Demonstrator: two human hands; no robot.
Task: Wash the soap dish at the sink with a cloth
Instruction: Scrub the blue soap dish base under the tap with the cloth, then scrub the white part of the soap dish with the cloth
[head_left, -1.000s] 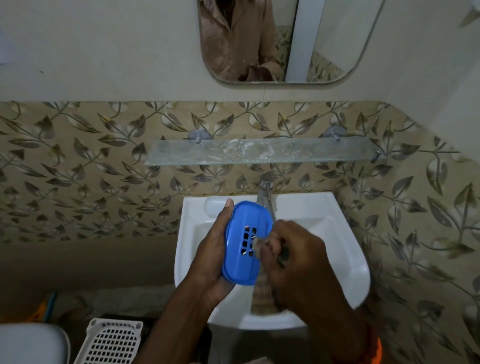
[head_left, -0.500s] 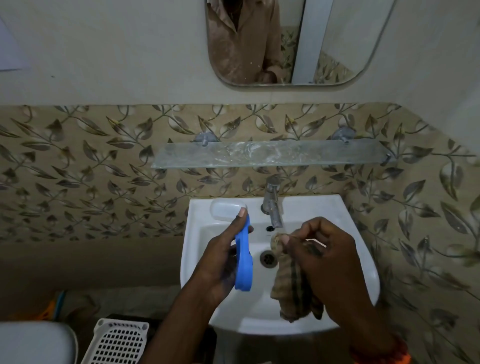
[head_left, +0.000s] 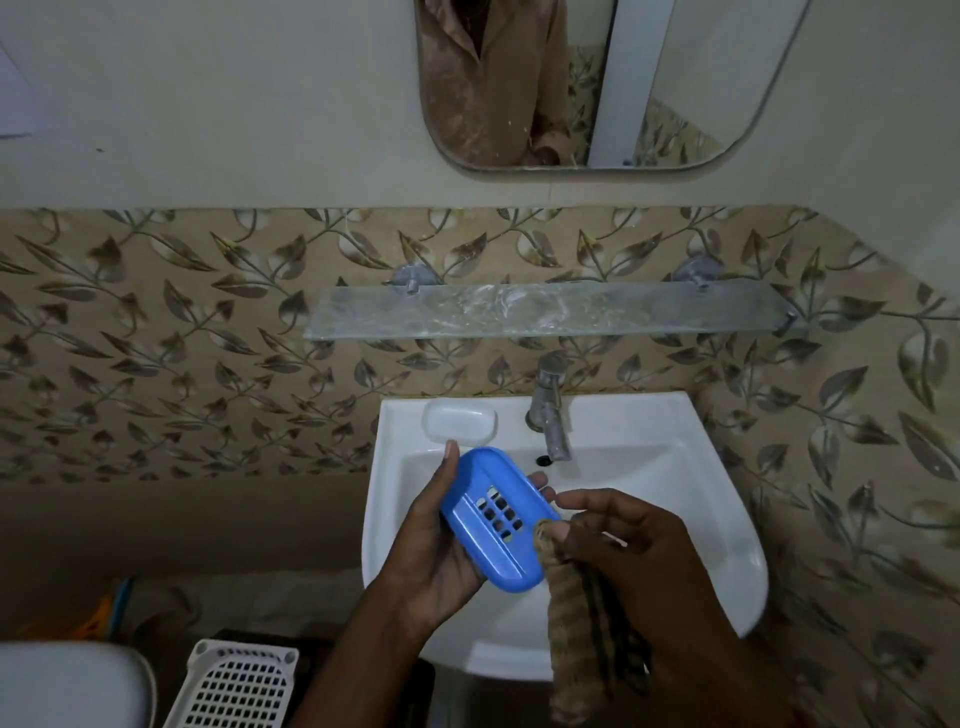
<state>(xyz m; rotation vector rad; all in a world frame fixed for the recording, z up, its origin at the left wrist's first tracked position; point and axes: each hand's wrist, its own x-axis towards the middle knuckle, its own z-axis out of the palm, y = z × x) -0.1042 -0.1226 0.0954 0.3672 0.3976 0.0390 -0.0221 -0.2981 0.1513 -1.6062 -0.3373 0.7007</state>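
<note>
My left hand (head_left: 434, 551) holds a blue plastic soap dish (head_left: 498, 517) with drain slots over the white sink (head_left: 675, 499), its flat slotted face turned up toward me. My right hand (head_left: 634, 566) pinches a brown striped cloth (head_left: 576, 623) that hangs down over the sink's front rim. The cloth's top end touches the dish's right edge near the slots. A metal tap (head_left: 550, 410) stands behind the basin; no water runs from it.
A white soap dish base (head_left: 460, 422) rests on the sink's back left ledge. A glass shelf (head_left: 545, 312) and a mirror (head_left: 597, 83) hang above. A white perforated basket (head_left: 234, 686) and a toilet lid (head_left: 67, 686) sit at lower left.
My left hand turned the blue dish from edge-on to face up. My right hand brought the cloth left, back against the dish.
</note>
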